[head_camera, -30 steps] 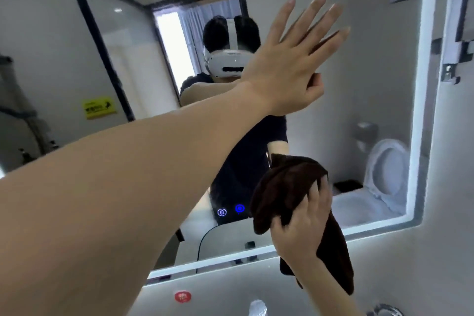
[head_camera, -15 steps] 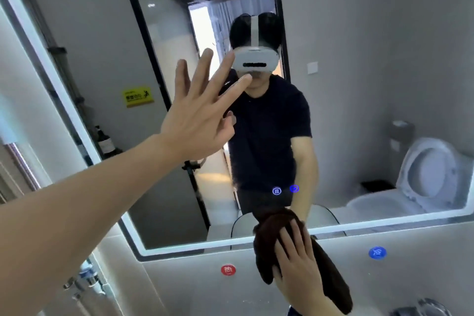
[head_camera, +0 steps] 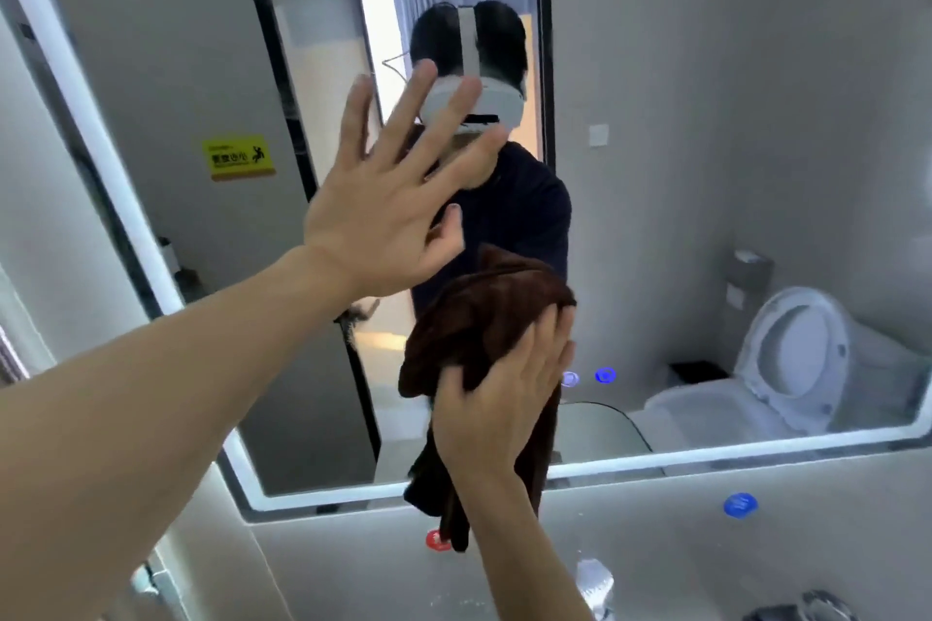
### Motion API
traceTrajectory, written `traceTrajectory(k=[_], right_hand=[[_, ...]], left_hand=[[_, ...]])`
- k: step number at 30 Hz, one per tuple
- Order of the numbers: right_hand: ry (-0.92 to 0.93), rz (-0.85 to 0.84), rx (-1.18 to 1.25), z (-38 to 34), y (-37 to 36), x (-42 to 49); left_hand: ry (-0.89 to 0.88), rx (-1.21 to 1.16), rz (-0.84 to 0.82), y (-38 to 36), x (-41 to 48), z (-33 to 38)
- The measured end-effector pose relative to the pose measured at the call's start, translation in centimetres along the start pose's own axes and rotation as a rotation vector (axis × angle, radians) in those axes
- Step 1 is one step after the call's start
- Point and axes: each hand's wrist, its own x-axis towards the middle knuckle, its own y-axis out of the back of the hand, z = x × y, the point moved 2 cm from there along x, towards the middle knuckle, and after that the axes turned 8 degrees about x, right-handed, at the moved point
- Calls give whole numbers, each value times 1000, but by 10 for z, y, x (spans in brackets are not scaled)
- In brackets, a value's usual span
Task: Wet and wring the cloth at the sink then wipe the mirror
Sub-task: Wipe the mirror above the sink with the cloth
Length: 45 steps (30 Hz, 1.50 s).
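A dark brown cloth (head_camera: 474, 318) is pressed flat against the lower middle of the wall mirror (head_camera: 706, 116) by my right hand (head_camera: 504, 398); its loose end hangs down past the mirror's lit bottom edge. My left hand (head_camera: 388, 212) is raised above and to the left of the cloth, fingers spread wide, palm against or very near the glass, holding nothing. The mirror reflects a person in a dark shirt with a white headset.
A lit white frame (head_camera: 706, 456) borders the mirror. Below it on the wall sit a red dot (head_camera: 436, 540) and a blue dot (head_camera: 740, 504). A chrome tap (head_camera: 595, 585) shows at the bottom edge. The glass reflects a toilet (head_camera: 787, 363) and a yellow sign (head_camera: 239, 157).
My right hand has slid the cloth up from the mirror's bottom edge onto the glass. My left hand stays spread on the mirror while the view shifted.
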Motion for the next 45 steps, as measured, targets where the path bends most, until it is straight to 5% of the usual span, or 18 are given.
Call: traceTrajectory(k=[3,7,14,19,26,31,34,39,45], right_hand=[[-104,135,13,-13,-16,1],[-42,92,-107,-23,-33,-11],[673,-457,-300,-61,-91,-81],[1128,-919,-466,-24,-105,-145],[1393,-1062,-584,0,-100,-162],[1319,-1055,-368,-57,-109,-89],[1276,-876,-333,-117,-122,-18],[1093,-564,-346,-209,-114,108],[811,-297,-375,-237,-59,238]], left_hand=[[-13,-21,-60,2,-1,1],[-34,-97,-127,14,0,-3],[185,-58,-226,28,-33,-48],[382,-80,-397,27,-74,-97],[301,-86,-504,19,-92,-111],[385,-435,-592,52,-83,-123],[490,-646,-505,85,-76,-148],[675,-478,-261,113,-92,-187],[530,-377,-488,119,-95,-184]])
